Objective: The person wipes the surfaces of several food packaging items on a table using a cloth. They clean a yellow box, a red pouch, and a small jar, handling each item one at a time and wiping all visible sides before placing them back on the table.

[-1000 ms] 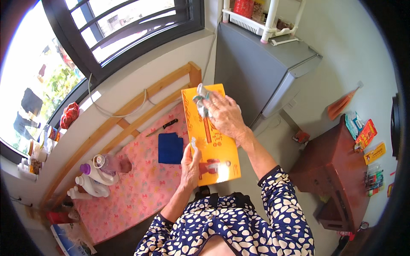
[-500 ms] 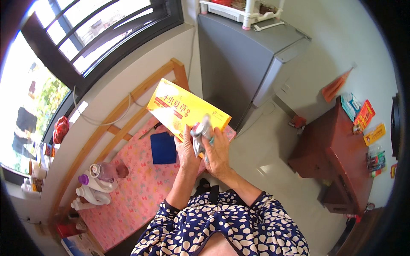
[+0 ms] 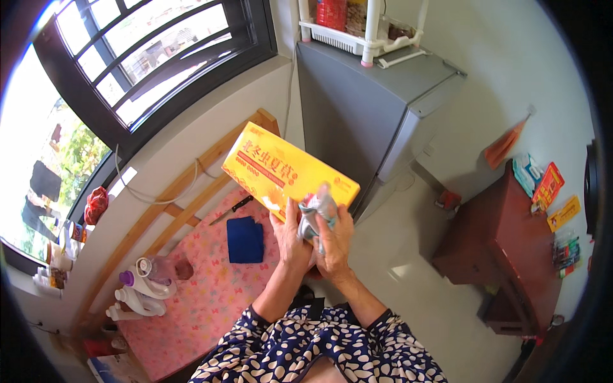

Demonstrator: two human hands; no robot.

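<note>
A long yellow box (image 3: pixel 294 175) with red print is held up in front of me, tilted down toward the right. My left hand (image 3: pixel 291 239) is closed on its near edge, thumb on top. My right hand (image 3: pixel 336 246) grips a crumpled grey-and-white cloth (image 3: pixel 313 220), which lies over the box's near right part. The fingers under the box are hidden. Below and to the left, a folded dark blue cloth (image 3: pixel 245 240) and a black-handled knife (image 3: pixel 241 203) lie on the pink patterned tabletop (image 3: pixel 204 306).
White jugs (image 3: pixel 143 300) and a clear plastic bottle (image 3: pixel 163 268) stand at the table's left. A wooden rail (image 3: pixel 185 182) runs behind it, under a barred window. A grey fridge (image 3: pixel 357 96) is ahead, and a brown desk (image 3: pixel 504 236) stands on the right.
The box has shifted slightly right and tilted so its printed face shows more squarely. Both hands moved a little right and down with it; the grey-and-white cloth stays in my right hand.
</note>
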